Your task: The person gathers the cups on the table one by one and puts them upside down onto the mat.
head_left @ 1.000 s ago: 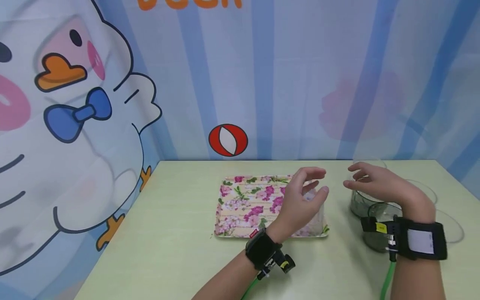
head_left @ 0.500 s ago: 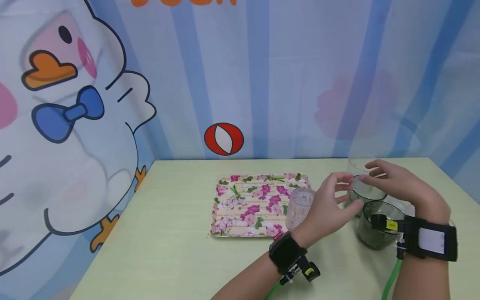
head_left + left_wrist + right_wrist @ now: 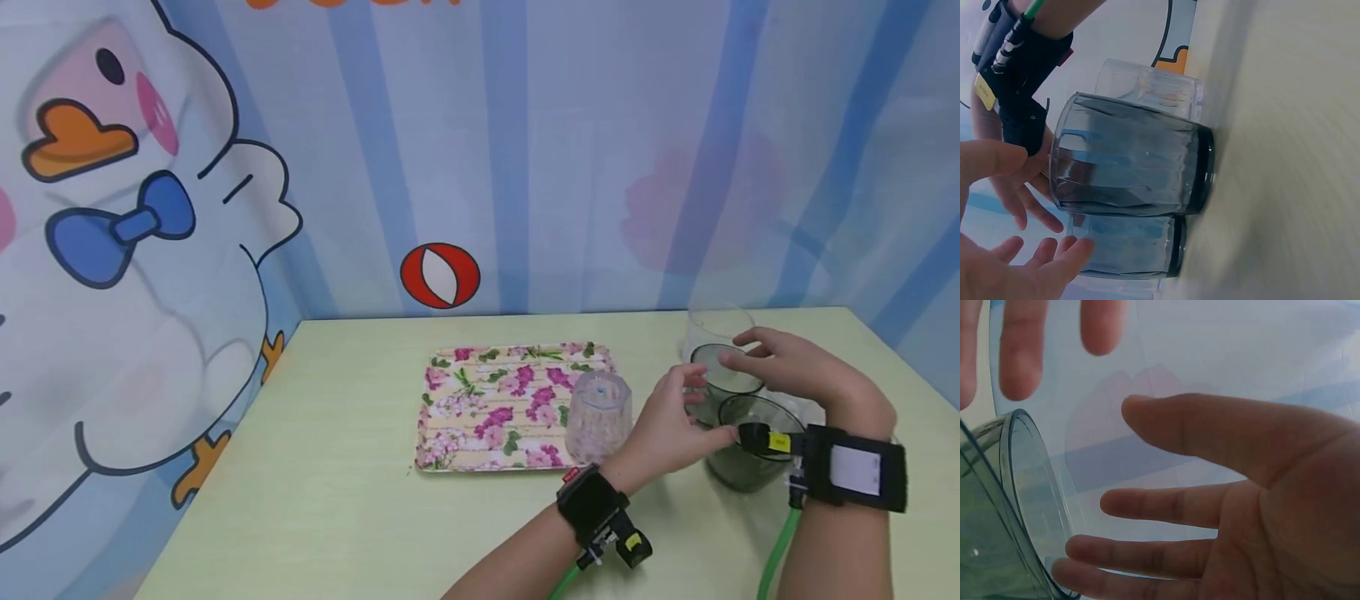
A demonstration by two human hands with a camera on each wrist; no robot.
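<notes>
Two dark grey glasses stand upright on the table at the right, a nearer glass (image 3: 738, 471) and a farther glass (image 3: 720, 367). My left hand (image 3: 667, 429) is at their left side, thumb and fingers spread apart. In the left wrist view its fingertips overlap the farther glass (image 3: 1129, 247); whether they touch it I cannot tell. Above the rims, from the right, reaches my right hand (image 3: 806, 367). Its thumb and fingers are apart and hold nothing in the right wrist view, beside a glass rim (image 3: 1013, 462).
A flowered tray (image 3: 457, 425) lies to the left, with a clear glass (image 3: 600, 417) upside down on its right side. Behind the dark glasses stands another clear glass (image 3: 701, 321). A printed curtain (image 3: 562, 167) hangs along the table's back edge.
My left hand has moved right, from over the tray to the dark glasses, uncovering the clear glass on the tray. My right hand has shifted slightly right. The head view has turned a little.
</notes>
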